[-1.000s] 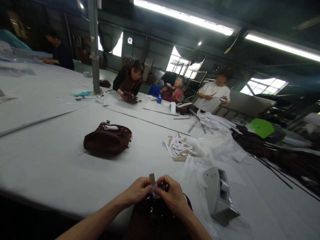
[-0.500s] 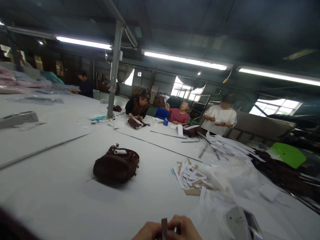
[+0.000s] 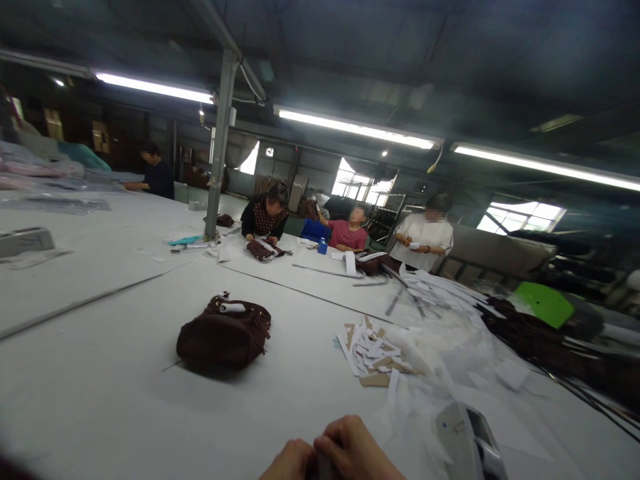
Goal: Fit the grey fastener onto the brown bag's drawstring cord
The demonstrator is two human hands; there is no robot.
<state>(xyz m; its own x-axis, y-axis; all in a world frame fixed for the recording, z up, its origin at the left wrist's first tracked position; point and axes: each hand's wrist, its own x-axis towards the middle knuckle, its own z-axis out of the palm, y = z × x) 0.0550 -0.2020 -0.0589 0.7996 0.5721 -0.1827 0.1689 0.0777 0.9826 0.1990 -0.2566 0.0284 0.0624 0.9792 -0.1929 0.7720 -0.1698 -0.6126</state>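
Only the tops of both hands show at the bottom edge. My left hand and my right hand are pressed together with their fingers curled; whatever lies between them falls below the picture. Ahead of them on the white table lies a dark brown bag with metal fittings and a white strip on top. A pile of white and brown card pieces sits to the right of the bag. A grey tape dispenser stands right of my right hand.
Crumpled white paper and dark brown straps spread over the right side, with a green sheet beyond. Three people work at the far end and another at the far left, near a metal post.
The view has tilted upward, so my hands sank to the bottom edge. The small brown and white piece held between my fingers and the dark bag under them have dropped out of sight.
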